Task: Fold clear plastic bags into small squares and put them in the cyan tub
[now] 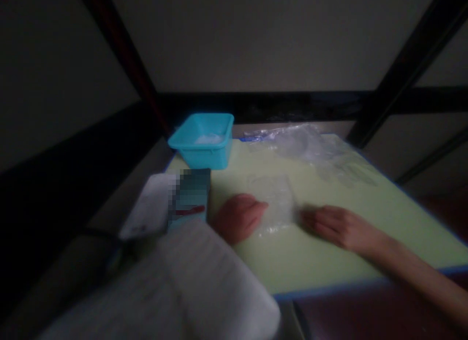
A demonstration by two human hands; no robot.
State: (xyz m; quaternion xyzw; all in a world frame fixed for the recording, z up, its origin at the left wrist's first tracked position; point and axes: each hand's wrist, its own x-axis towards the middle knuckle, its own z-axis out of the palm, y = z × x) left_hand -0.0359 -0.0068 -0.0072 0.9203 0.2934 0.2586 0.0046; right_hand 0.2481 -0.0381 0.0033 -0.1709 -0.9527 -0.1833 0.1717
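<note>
A small clear plastic bag (276, 198) lies flat on the yellow-green tabletop (263, 267). At its left edge is my left hand (239, 218), fingers curled in and thumb reaching over the bag. Whether it grips the bag's edge or anything else is hidden. My right hand (329, 225) rests palm down just past the bag's right edge, with its fingers stretched toward the bag and somewhat blurred. No object shows in it. A white, soft-looking shape (219, 276) in the lower left hides my left wrist and forearm.
A turquoise plastic basket (208, 157) with something whitish inside stands at the back left. Crumpled clear plastic sheeting (303, 142) spreads along the back right. Left of my left hand lie a pixelated dark flat item (192, 191) and a white sheet (151, 203). The table has blue edges.
</note>
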